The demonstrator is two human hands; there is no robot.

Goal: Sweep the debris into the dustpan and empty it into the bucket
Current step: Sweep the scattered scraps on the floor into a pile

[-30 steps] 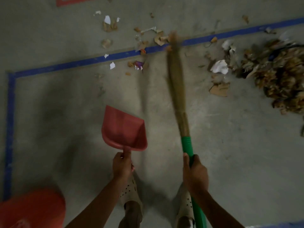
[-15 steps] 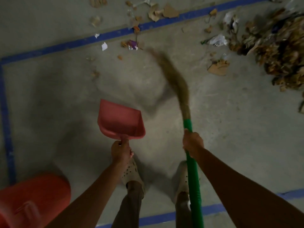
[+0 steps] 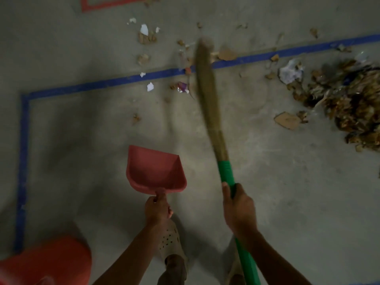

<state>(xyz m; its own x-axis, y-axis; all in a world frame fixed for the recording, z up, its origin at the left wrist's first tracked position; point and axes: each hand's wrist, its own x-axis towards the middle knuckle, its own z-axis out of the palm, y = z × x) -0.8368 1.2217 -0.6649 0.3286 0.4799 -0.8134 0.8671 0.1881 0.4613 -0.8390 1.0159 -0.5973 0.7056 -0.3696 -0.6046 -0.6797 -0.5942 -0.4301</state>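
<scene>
On the grey concrete floor (image 3: pixel 287 202), a person stands and looks down at both hands. The left hand (image 3: pixel 157 209) holds a red plastic dustpan (image 3: pixel 154 171) by its short handle; its fingers are curled tightly around this handle. The open mouth of the dustpan points away from the person. I cannot tell if its front edge touches the floor.

The right hand (image 3: pixel 239 210) grips the green handle (image 3: pixel 226 171) of a grass broom (image 3: pixel 207 95), with the fingers wrapped around it and the thumb lying along it. The broom stands to the right of the dustpan, and its bristles are blurred. The bristle tip crosses a line of blue tape (image 3: pixel 102 84) and reaches among small scraps of white paper (image 3: pixel 150 86) and brown pieces.

The main pile of debris (image 3: pixel 349 103), mostly dry brown leaves, lies far to the right, well apart from the dustpan. A crumpled pale paper (image 3: pixel 291 74) lies at its upper left side and a flat cardboard piece (image 3: pixel 286 120) lies just beside its lower left side.

An orange-red bucket (image 3: pixel 51 262) is at the bottom left corner, near the corner of the blue tape, and only part of it is visible. One pale shoe with holes (image 3: pixel 169 241) shows under the left wrist. Red tape (image 3: pixel 102 6) is at the top edge.
</scene>
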